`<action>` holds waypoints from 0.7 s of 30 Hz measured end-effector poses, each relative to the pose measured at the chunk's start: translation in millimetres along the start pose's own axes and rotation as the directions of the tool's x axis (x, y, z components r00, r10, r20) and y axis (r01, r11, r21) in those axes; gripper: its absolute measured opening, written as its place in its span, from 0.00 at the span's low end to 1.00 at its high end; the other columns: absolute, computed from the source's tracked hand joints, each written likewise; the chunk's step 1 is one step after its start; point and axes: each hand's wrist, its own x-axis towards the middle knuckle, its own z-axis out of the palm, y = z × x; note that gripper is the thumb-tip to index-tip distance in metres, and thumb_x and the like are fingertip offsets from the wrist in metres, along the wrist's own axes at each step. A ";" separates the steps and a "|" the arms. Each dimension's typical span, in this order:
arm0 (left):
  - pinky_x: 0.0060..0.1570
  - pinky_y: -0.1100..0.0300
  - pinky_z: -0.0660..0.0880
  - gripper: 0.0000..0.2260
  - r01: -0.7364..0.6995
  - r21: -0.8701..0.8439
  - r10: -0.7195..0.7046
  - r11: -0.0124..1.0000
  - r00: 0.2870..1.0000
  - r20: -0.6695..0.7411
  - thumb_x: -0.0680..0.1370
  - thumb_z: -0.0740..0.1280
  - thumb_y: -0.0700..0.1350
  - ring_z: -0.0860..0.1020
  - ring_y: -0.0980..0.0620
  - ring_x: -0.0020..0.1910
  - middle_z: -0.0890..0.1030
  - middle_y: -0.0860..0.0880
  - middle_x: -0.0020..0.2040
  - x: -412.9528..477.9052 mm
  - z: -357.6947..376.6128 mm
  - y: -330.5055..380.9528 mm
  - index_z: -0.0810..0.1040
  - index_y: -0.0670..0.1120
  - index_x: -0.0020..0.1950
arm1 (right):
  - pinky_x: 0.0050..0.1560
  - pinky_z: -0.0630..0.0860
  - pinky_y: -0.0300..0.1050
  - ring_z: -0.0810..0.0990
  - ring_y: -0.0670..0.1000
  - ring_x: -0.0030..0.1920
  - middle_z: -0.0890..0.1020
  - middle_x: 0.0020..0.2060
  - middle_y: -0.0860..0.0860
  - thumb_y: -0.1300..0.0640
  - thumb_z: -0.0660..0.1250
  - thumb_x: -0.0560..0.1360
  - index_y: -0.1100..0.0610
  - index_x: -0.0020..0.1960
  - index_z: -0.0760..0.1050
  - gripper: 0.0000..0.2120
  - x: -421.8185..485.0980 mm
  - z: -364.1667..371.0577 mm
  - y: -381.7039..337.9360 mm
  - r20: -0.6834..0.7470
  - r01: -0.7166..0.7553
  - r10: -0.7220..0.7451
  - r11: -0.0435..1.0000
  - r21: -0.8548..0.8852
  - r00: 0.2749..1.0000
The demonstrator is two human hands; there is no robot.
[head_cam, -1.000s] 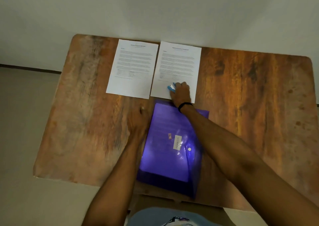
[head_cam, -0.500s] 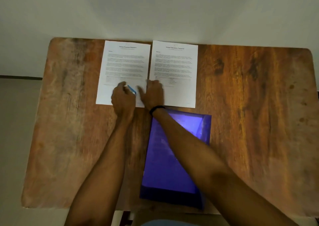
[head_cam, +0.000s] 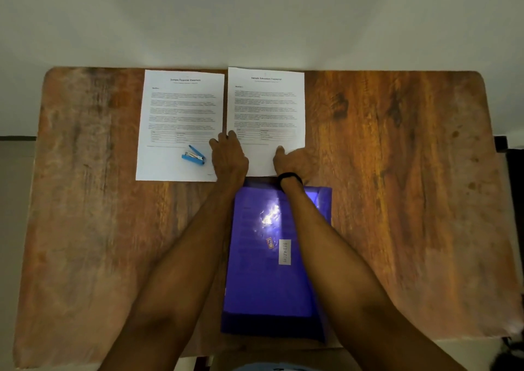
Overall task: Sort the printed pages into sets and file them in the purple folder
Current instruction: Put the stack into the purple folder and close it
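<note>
Two printed pages lie side by side at the table's far edge. A blue stapler (head_cam: pixel 193 155) sits loose on the lower part of the left page (head_cam: pixel 181 110). My left hand (head_cam: pixel 229 156) rests with straight fingers on the lower left edge of the right page (head_cam: pixel 265 107). At that page's lower right corner is my right hand (head_cam: pixel 295 163), wearing a black wristband, thumb on top of the paper and fingers curled at the edge. The purple folder (head_cam: pixel 263 282) lies closed on the table between my forearms, with printed paper showing faintly through it.
The wooden table (head_cam: pixel 397 200) stands against a pale wall. Its far edge touches the tops of the pages. Bare wood stretches to the left and right of the papers and folder. The near edge of the table runs just under the folder's bottom.
My left hand has let go of the blue stapler, which now lies on the left page. Both hands have shifted right onto the bottom of the right page.
</note>
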 end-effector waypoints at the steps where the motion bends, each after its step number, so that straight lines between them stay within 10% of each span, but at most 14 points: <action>1: 0.60 0.51 0.73 0.24 0.014 -0.034 -0.015 0.999 1.000 -0.001 0.78 0.68 0.38 0.67 0.41 0.67 0.71 0.39 0.67 0.8 -0.7 0.9 0.66 0.41 0.73 | 0.63 0.74 0.53 0.75 0.61 0.63 0.75 0.65 0.61 0.39 0.69 0.72 0.64 0.71 0.63 0.38 1.4 0.1 -1.1 0.040 0.004 -0.005 0.999 0.039 0.999; 8: 0.65 0.50 0.70 0.25 0.097 -0.231 -0.096 0.968 0.995 0.014 0.79 0.68 0.43 0.69 0.41 0.68 0.73 0.40 0.67 3.8 -10.8 4.1 0.66 0.43 0.74 | 0.56 0.81 0.54 0.81 0.59 0.56 0.83 0.54 0.57 0.47 0.71 0.66 0.62 0.58 0.79 0.26 21.6 -5.8 -7.6 0.343 -0.002 -0.104 0.955 0.295 0.934; 15: 0.65 0.48 0.74 0.25 0.209 -0.428 -0.152 0.880 0.975 0.163 0.79 0.67 0.58 0.76 0.43 0.65 0.78 0.44 0.66 7.5 -15.7 -8.9 0.74 0.43 0.69 | 0.47 0.84 0.51 0.84 0.57 0.52 0.84 0.56 0.59 0.72 0.68 0.74 0.60 0.59 0.78 0.15 17.5 -40.3 11.9 0.563 -0.355 -0.220 0.583 0.731 0.797; 21: 0.68 0.43 0.69 0.20 0.244 -0.420 -0.172 0.874 0.964 0.202 0.78 0.66 0.61 0.78 0.43 0.58 0.82 0.44 0.55 13.7 -9.7 -13.9 0.80 0.44 0.53 | 0.54 0.82 0.58 0.83 0.59 0.56 0.84 0.57 0.58 0.72 0.69 0.74 0.62 0.63 0.77 0.18 25.8 -47.1 29.7 0.559 -0.291 -0.190 0.695 0.657 0.807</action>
